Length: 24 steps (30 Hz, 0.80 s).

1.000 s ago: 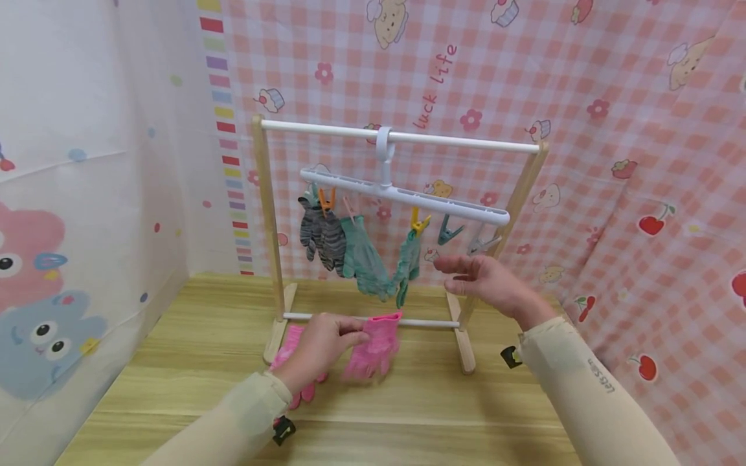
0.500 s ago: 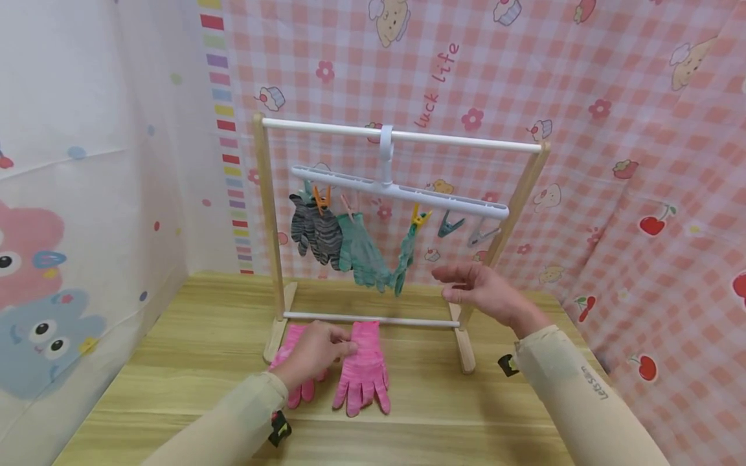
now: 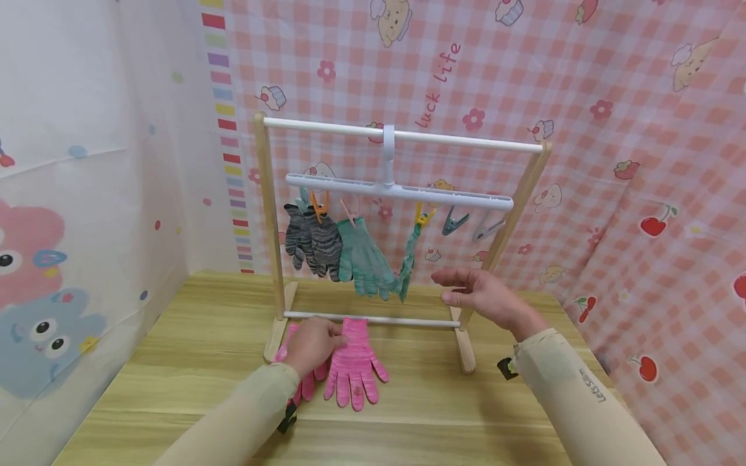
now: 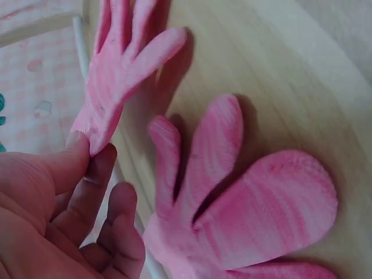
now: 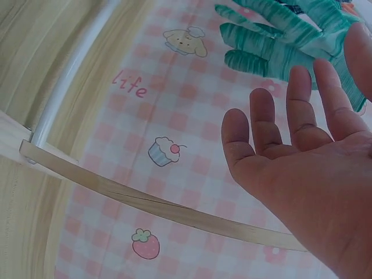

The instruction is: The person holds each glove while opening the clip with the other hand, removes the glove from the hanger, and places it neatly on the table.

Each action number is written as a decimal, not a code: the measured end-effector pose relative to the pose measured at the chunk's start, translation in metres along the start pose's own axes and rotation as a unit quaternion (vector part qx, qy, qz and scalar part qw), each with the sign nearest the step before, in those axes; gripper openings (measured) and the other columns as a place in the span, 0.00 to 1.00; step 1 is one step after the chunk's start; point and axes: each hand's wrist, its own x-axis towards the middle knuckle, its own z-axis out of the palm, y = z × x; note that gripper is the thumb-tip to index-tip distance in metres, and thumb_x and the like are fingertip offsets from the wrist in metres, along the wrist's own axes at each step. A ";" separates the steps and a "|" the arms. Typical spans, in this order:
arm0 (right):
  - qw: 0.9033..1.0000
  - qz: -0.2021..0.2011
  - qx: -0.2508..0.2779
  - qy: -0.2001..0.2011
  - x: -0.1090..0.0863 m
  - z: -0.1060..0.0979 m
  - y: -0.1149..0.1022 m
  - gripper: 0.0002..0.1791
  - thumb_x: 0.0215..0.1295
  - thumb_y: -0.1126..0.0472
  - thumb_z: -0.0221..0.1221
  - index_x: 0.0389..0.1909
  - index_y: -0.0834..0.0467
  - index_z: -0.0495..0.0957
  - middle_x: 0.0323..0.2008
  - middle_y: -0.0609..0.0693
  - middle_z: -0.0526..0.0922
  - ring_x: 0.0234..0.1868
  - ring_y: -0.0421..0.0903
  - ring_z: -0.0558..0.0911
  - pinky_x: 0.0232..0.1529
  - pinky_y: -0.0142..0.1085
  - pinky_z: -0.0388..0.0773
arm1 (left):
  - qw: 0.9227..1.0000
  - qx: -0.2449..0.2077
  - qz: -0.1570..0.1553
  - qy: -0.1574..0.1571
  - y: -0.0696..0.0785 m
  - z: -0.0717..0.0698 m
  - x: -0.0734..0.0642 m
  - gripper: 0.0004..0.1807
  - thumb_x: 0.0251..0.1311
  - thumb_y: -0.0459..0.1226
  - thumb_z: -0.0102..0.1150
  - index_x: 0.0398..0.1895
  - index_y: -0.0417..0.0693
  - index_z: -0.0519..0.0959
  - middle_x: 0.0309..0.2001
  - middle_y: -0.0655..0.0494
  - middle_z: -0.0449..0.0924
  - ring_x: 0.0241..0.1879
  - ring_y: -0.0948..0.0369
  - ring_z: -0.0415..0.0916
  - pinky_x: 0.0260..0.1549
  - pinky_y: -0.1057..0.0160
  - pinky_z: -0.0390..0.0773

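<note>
My left hand [image 3: 315,344] pinches a pink knitted glove [image 3: 355,369] near its cuff between thumb and fingers; the left wrist view shows the pinch up close. Partly hidden under this hand, a second pink glove [image 4: 261,209] lies on the table. My right hand [image 3: 486,299] hovers with relaxed fingers before the rack's right side, holding nothing. To its left, green gloves [image 3: 364,259] hang from a pink clothespin [image 3: 351,212] and a yellow clothespin [image 3: 424,215]. Grey striped gloves [image 3: 315,241] hang farther left, by an orange clothespin [image 3: 318,207].
A white clip hanger [image 3: 402,191] hangs on the top rod of a wooden-sided rack [image 3: 263,213]. At its right end, a blue-grey clothespin [image 3: 454,221] and a pale grey clothespin [image 3: 488,226] hold nothing. Checked cloth [image 3: 361,71] forms the backdrop behind the wooden table [image 3: 443,414].
The pink glove in my left hand has come down and left, its fingers now spread toward me. The hanger has swung slightly. My right hand dropped a little and otherwise stays put.
</note>
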 end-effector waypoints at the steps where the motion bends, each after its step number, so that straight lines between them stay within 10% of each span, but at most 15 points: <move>1: 1.000 0.001 0.000 0.000 0.000 0.000 0.000 0.30 0.78 0.56 0.63 0.74 0.64 0.72 0.78 0.65 0.70 0.77 0.68 0.70 0.76 0.63 0.68 | 1.000 0.009 -0.004 0.004 -0.001 0.001 0.001 0.09 0.63 0.45 0.77 0.42 0.52 0.94 0.45 0.56 0.94 0.47 0.54 0.89 0.45 0.51 0.87; 11: 1.000 0.011 0.008 0.000 0.000 0.000 0.001 0.29 0.78 0.54 0.64 0.74 0.60 0.73 0.78 0.63 0.70 0.77 0.67 0.69 0.77 0.63 0.67 | 0.999 0.047 -0.016 0.009 -0.010 0.013 0.007 0.19 0.63 0.47 0.76 0.14 0.56 0.83 0.17 0.64 0.75 0.21 0.63 0.68 0.23 0.63 0.67; 24: 1.000 0.022 0.001 -0.002 -0.002 0.003 0.003 0.29 0.77 0.53 0.64 0.73 0.59 0.74 0.76 0.61 0.72 0.76 0.65 0.71 0.76 0.61 0.69 | 0.994 0.103 -0.029 0.021 -0.007 0.020 0.007 0.28 0.62 0.48 0.77 0.08 0.56 0.72 0.11 0.64 0.70 0.17 0.63 0.69 0.18 0.62 0.65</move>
